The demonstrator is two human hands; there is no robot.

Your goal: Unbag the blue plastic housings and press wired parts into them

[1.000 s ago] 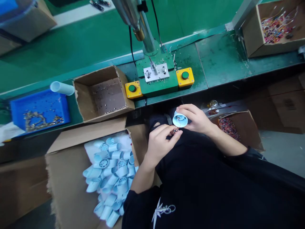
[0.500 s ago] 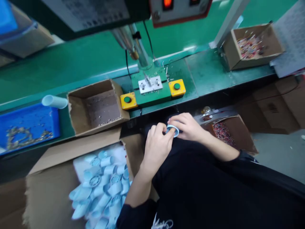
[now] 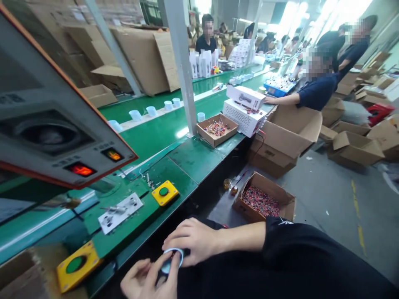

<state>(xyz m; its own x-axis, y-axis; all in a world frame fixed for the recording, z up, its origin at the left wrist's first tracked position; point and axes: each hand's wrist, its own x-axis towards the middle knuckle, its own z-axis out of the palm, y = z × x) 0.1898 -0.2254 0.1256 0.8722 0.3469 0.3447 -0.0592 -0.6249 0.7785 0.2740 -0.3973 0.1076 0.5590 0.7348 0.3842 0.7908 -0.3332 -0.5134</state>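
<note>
My right hand (image 3: 193,240) grips a small light-blue plastic cup (image 3: 173,254) over my lap at the bottom of the view. My left hand (image 3: 146,278) is at the cup's open mouth, fingertips pressed to its rim and pinched together; anything between them is hidden. Both hands sit just below the green bench edge, in front of the press fixture's white plate (image 3: 120,211) and the yellow boxes with green buttons (image 3: 165,192) (image 3: 76,265).
The press's control panel (image 3: 56,137) with lit red displays fills the left. A green conveyor (image 3: 162,131) carries blue cups. Cardboard boxes of small coloured parts stand on the bench (image 3: 216,129) and the floor (image 3: 263,201). Co-workers sit further down the line.
My head has lifted and turned right, so the line and co-workers are now visible. My hands stay together on the blue cup, now at the bottom edge of view.
</note>
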